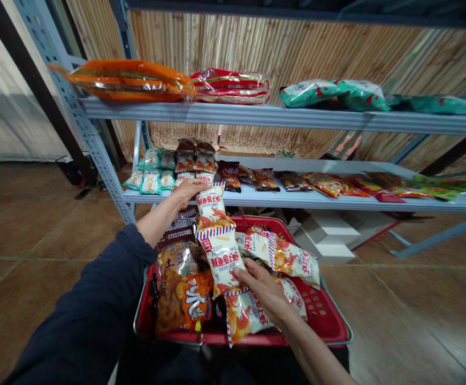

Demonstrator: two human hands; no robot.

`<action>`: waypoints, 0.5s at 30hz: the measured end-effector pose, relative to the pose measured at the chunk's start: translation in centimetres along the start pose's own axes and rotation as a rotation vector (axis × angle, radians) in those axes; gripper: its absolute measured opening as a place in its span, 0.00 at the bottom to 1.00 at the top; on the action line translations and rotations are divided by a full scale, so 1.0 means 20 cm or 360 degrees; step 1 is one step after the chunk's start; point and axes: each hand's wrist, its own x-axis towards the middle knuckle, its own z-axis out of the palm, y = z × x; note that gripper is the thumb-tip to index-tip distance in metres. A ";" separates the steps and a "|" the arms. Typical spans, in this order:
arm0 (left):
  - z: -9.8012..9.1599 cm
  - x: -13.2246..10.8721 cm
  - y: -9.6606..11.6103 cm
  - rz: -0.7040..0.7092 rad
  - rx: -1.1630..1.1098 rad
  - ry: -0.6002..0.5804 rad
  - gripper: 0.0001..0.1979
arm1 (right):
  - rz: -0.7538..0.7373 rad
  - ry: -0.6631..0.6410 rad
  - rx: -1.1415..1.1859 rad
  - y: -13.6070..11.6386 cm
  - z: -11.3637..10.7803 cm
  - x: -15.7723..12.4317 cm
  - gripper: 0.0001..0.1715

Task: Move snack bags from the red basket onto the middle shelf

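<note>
A strip of two joined white snack bags (224, 259) with red print and striped edges hangs tilted between the shelf and the basket. My left hand (186, 193) is closed at its upper end, in front of the lower shelf; some fingertips are hidden. Lower down, my right hand (262, 286) grips the side of the strip with thumb and fingers. Beneath it, a red basket (331, 315) holds more white snack bags (297, 262), a brown bag (176, 259) and an orange-brown bag (188, 299). Similar snack bags (196, 160) stand on the shelf just past my left hand.
Small green-and-white packets (152, 179) sit left on the lower shelf (297, 200); dark and colourful packets (325, 184) lie rightward. Large orange (128, 80), red and teal bags rest on the upper shelf (236, 112). White boxes (329, 235) stand underneath. A metal upright (102, 160) borders the left.
</note>
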 end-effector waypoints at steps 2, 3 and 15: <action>0.00 -0.01 0.02 0.0032 0.0138 0.0065 0.08 | 0.0002 0.0004 -0.0008 0.00 0.00 0.00 0.22; 0.01 -0.01 0.03 0.0050 0.0177 0.0114 0.08 | 0.0005 0.0006 -0.0010 -0.01 0.00 -0.01 0.22; 0.07 -0.03 0.07 -0.0031 0.0060 0.0500 0.06 | 0.0054 0.0025 0.0056 0.02 -0.01 0.00 0.20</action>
